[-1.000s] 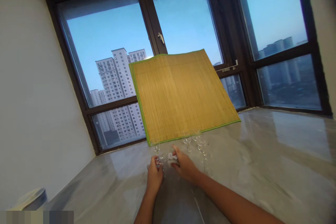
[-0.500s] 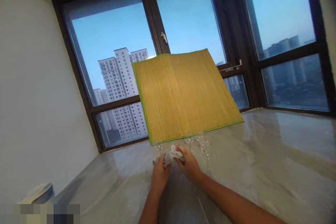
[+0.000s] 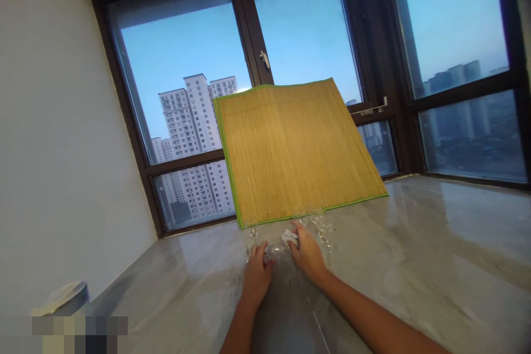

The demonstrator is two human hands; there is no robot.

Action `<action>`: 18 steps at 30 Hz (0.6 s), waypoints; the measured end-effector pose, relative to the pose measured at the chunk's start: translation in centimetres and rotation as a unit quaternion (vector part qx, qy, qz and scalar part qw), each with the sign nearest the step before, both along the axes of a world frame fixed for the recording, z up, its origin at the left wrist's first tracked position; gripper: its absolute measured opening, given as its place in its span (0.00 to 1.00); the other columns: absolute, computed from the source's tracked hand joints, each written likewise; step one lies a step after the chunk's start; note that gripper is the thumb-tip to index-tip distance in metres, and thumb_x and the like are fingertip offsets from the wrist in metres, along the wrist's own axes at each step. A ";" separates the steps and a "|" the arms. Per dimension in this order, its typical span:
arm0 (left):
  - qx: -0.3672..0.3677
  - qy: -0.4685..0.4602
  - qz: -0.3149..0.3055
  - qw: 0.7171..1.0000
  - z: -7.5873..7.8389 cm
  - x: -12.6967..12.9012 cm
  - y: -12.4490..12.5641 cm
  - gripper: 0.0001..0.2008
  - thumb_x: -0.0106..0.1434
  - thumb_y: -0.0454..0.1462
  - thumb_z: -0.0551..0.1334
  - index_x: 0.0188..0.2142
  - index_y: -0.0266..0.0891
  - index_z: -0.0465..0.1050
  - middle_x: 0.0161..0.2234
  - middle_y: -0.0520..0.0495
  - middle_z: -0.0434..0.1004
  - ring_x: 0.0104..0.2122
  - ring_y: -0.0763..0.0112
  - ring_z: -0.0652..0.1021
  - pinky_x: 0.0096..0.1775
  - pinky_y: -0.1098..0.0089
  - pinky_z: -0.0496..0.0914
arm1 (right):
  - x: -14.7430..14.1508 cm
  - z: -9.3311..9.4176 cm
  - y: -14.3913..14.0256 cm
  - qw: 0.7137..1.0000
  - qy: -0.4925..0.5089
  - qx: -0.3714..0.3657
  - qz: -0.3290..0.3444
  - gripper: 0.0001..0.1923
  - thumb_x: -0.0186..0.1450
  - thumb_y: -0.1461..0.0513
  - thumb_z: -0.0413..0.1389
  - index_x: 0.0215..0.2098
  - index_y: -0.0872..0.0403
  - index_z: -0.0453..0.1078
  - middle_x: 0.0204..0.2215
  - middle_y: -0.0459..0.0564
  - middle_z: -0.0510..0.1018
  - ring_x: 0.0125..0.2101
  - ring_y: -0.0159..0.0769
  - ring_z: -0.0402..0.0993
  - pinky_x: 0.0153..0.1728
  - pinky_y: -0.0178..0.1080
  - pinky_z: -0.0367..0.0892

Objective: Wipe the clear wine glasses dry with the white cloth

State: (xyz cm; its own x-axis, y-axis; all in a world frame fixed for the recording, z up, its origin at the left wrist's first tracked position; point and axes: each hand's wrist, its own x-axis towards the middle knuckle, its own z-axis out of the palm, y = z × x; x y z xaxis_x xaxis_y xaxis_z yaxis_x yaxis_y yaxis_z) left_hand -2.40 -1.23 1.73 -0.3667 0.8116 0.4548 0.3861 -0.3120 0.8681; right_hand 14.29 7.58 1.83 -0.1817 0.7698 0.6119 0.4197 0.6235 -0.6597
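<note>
My left hand (image 3: 257,274) is closed around a clear wine glass (image 3: 276,249) that I hold roughly sideways. Its bowl faces my right hand, and my fingers cover much of its stem. In my right hand (image 3: 307,251) is a crumpled white cloth (image 3: 289,237), pinched between thumb and fingers, just right of the bowl. Whether the cloth touches the glass I cannot tell. Beyond my left hand stands another stemmed glass (image 3: 253,230). Several more clear glasses (image 3: 323,225) stand beyond my right hand, partly hidden by it.
A bamboo mat (image 3: 290,149) with green edging leans against the dark-framed window (image 3: 244,27) behind the glasses. Beneath everything is a glossy, grey marble-patterned surface (image 3: 415,254). A round container (image 3: 68,298) is at the lower left by the white wall (image 3: 58,138).
My right hand has moved right with the cloth, away from my left hand, and the gap between them has widened. The left hand still holds the glass. The view has shifted slightly.
</note>
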 end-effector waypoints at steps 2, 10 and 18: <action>0.002 -0.008 0.013 1.000 0.1 -0.1 -0.1 0.21 0.51 0.30 0.70 0.46 0.45 0.79 0.36 0.49 0.71 0.31 0.64 0.69 0.54 0.61 0.64 | -0.3 -0.3 0.0 0.999 0.017 -0.019 0.033 0.30 0.62 0.63 0.51 0.63 0.56 0.56 0.47 0.56 0.78 0.47 0.43 0.75 0.51 0.41 0.67; 0.000 0.001 0.000 1.000 0.4 -0.5 -0.2 0.20 0.51 0.31 0.69 0.44 0.46 0.78 0.36 0.49 0.70 0.33 0.64 0.71 0.54 0.62 0.64 | -0.7 -1.1 0.0 0.978 0.066 -0.087 0.177 0.35 0.56 0.68 0.49 0.62 0.54 0.53 0.42 0.50 0.80 0.43 0.38 0.77 0.47 0.39 0.70; -0.026 0.215 0.077 0.973 -0.2 -0.9 0.1 0.28 0.59 0.37 0.61 0.60 0.36 0.66 0.40 0.46 0.69 0.34 0.67 0.71 0.44 0.63 0.68 | -1.3 -1.0 -0.2 0.946 0.222 -0.016 0.234 0.42 0.49 0.69 0.51 0.61 0.52 0.47 0.42 0.48 0.73 0.36 0.36 0.74 0.38 0.38 0.70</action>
